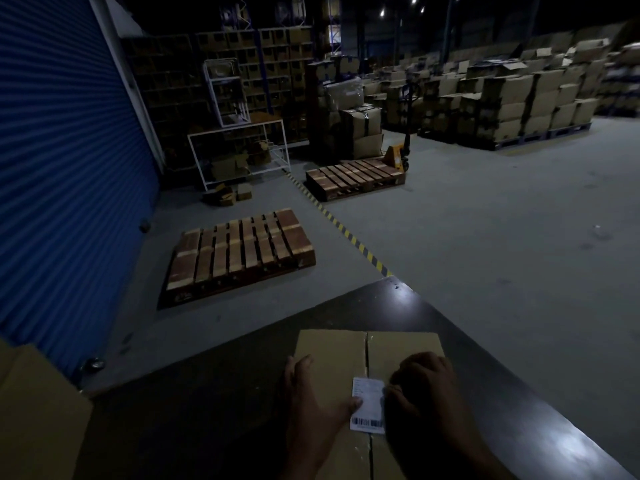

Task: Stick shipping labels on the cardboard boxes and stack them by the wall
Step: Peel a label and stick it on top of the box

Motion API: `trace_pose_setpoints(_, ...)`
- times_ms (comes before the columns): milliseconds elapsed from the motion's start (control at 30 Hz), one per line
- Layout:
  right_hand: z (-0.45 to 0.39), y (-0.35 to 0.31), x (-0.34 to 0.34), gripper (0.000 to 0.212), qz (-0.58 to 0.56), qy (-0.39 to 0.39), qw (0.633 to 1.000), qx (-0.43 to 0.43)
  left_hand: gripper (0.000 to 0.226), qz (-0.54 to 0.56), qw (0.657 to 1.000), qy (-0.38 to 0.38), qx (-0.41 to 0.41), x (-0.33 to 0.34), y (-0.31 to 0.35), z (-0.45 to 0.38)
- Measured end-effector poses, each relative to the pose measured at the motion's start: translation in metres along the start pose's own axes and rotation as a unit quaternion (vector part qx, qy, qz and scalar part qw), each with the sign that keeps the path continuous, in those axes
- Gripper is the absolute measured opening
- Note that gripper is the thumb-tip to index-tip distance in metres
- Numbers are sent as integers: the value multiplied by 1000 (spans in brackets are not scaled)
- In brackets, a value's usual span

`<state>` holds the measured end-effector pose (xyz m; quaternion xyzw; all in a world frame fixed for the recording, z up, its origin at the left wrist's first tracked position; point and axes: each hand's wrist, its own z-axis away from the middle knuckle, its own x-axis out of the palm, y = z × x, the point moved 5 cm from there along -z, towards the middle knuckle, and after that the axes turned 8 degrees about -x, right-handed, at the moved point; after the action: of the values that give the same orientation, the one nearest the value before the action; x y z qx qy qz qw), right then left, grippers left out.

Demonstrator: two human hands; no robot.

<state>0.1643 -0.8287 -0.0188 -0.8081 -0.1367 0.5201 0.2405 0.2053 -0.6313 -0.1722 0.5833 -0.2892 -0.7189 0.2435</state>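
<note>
A closed cardboard box (332, 351) lies flat on a dark table (207, 393) right in front of me. A white shipping label (369, 405) with a barcode sits over the box's centre seam. My left hand (311, 403) rests flat on the box, fingers spread, its thumb pressing the label's left edge. My right hand (424, 393) is curled over the label's right edge, fingertips on the box top. Neither hand grips anything.
Another cardboard box (34, 410) stands at the table's left, beside a blue roller shutter (62, 168). Two wooden pallets (239, 251) (353, 178) lie on the floor beyond, the far one on a yellow pallet jack (396, 155). Stacked cartons (512, 105) fill the background.
</note>
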Motion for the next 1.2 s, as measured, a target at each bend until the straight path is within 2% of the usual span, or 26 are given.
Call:
trace_pose_setpoints(33,41,16,36,16,6,12,999,48,115,23,1000,1,8,0,-1,-2)
trace_pose_setpoints(67,102,61,56,19,68,41,992,95,114,42,999,-8,14,1,-4,-5)
trace_pose_setpoints(100,125,62,63,25,89,11,995,53,113,53,998,-7,14,2,-7,-8)
trace_pose_setpoints(133,139,72,72,30,104,21,993,51,113,54,998,-4,8,1,-11,-9)
trace_pose_setpoints(233,140,76,61,41,95,8,980,175,110,79,997,-9,-25,-1,-23,-16)
trace_pose_setpoints(267,147,82,66,43,100,25,978,184,107,89,995,-15,-30,-1,-27,-18)
trace_pose_setpoints(300,150,81,72,43,105,6,980,170,102,103,994,-15,-35,-2,-31,-19)
trace_pose_setpoints(367,146,82,73,39,115,30,983,136,90,96,994,-10,-41,-4,-36,-14)
trace_pose_setpoints(433,132,78,71,38,119,-12,985,128,82,88,995,10,-50,-2,-39,-12)
trace_pose_setpoints(500,123,74,75,39,132,-43,984,112,84,81,995,15,-58,-2,-42,-2)
trace_pose_setpoints(600,106,73,79,41,143,-33,986,76,99,83,992,33,-93,-3,-50,18)
trace_pose_setpoints(700,86,78,78,39,144,-81,986,30,113,108,987,40,-116,-12,-59,33)
trace_pose_setpoints(733,80,80,77,41,140,-96,985,11,119,89,990,27,-102,-18,-61,36)
trace_pose_setpoints(833,69,83,81,45,134,-119,983,-50,157,35,996,43,-66,-30,-68,23)
trace_pose_setpoints(900,67,83,88,42,137,-132,978,-86,163,-8,998,60,-29,-26,-65,12)
trace_pose_setpoints(1000,71,75,90,42,121,-125,977,-121,145,-16,996,80,25,-30,-32,5)
trace_pose_setpoints(1067,75,70,91,44,96,-93,984,-114,141,-37,994,73,68,-27,-12,-6)
trace_pose_setpoints(1200,87,59,94,31,69,-4,995,-73,138,-134,986,81,61,-14,0,-15)
